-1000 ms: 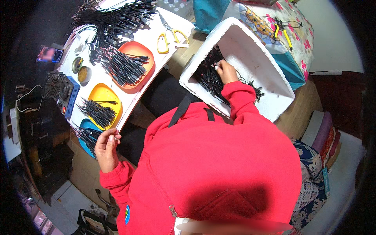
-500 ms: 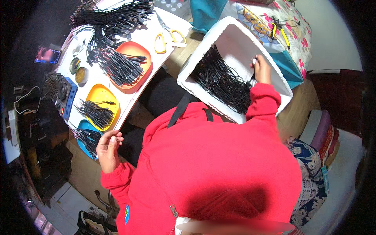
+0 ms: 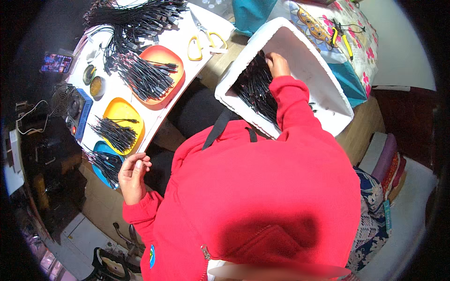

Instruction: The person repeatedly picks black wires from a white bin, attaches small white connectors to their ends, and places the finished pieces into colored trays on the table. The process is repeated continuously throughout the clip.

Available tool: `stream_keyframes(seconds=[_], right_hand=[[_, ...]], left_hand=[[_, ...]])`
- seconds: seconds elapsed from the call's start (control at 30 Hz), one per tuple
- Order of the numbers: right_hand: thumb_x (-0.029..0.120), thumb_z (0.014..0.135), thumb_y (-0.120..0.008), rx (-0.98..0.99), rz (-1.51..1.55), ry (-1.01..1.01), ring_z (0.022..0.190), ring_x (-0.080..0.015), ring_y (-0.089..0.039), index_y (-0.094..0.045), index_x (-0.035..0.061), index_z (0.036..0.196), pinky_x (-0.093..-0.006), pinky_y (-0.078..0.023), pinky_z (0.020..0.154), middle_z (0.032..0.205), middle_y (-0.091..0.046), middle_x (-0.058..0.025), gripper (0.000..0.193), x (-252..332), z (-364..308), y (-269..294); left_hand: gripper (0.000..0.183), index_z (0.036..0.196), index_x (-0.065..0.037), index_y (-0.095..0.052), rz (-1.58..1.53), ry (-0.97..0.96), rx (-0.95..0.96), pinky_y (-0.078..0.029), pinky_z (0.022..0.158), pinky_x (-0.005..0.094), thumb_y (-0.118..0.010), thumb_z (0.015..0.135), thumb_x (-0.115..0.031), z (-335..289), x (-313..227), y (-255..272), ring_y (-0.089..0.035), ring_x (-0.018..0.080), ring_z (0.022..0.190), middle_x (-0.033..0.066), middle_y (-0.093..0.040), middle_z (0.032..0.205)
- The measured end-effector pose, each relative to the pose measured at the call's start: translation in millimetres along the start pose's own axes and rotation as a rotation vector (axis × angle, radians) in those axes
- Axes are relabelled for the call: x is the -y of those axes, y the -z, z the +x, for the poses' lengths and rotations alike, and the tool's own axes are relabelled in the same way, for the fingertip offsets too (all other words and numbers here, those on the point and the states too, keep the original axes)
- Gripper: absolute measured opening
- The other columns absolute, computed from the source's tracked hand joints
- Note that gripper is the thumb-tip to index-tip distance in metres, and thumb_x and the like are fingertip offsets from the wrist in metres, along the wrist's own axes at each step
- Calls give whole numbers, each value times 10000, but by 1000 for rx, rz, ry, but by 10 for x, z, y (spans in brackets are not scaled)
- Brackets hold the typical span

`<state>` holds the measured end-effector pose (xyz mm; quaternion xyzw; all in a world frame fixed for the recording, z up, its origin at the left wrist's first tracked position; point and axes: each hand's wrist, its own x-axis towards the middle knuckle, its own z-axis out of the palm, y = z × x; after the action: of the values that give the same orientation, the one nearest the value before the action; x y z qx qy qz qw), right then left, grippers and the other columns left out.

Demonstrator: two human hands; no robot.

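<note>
The left hand (image 3: 132, 176) hovers loosely curled, fingers half bent and holding nothing, just beside the blue tray (image 3: 99, 165) of black cables at the near edge of the white counter (image 3: 154, 117). Beyond it sit a yellow tray (image 3: 119, 112) and an orange tray (image 3: 161, 56), each piled with short black cables. The right hand (image 3: 277, 64) reaches into the white foam box (image 3: 323, 84), fingers closed on the heap of black cables (image 3: 255, 91) inside. Yellow-handled scissors (image 3: 204, 40) lie farther back
</note>
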<state>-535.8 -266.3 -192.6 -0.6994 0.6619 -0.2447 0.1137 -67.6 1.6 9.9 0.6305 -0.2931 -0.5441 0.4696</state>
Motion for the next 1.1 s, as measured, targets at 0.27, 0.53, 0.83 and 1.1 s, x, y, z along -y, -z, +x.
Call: stream_keyframes(seconds=[0.27, 0.53, 0.83, 1.1], right_hand=[[125, 733, -736, 200, -222, -71, 920, -338, -596, -616, 49, 926, -410, -480, 802, 938, -617, -142, 239, 95, -528, 137], [99, 751, -712, 270, -162, 27, 1014, -359, -567, -630, 85, 1131, -416, -455, 906, 1062, -601, -170, 389, -317, -404, 54], [127, 745, -721, 112, -210, -29, 979, -342, -565, -654, 63, 951, -420, -463, 864, 961, -612, -159, 226, -353, -316, -122], [35, 738, -695, 32, -57, -28, 946, -343, -574, -641, 66, 971, -413, -463, 851, 934, -622, -151, 241, -448, -279, -100]], left_hand=[[218, 1096, 40, -590, 83, -16, 112, -485, 705, 227, -563, 932, -101, 81, 24, -100, -609, 131, 804, 105, -642, 957], [228, 1098, 38, -592, 51, 17, 87, -484, 710, 224, -575, 928, -113, 19, 69, -89, -611, 128, 802, 102, -645, 962], [228, 1110, 37, -589, 70, 20, 96, -486, 715, 224, -568, 930, -101, 21, 69, -89, -614, 129, 805, 100, -645, 969], [230, 1112, 42, -586, 72, 37, 93, -484, 710, 227, -566, 929, -95, 47, 71, -116, -614, 134, 802, 106, -650, 955]])
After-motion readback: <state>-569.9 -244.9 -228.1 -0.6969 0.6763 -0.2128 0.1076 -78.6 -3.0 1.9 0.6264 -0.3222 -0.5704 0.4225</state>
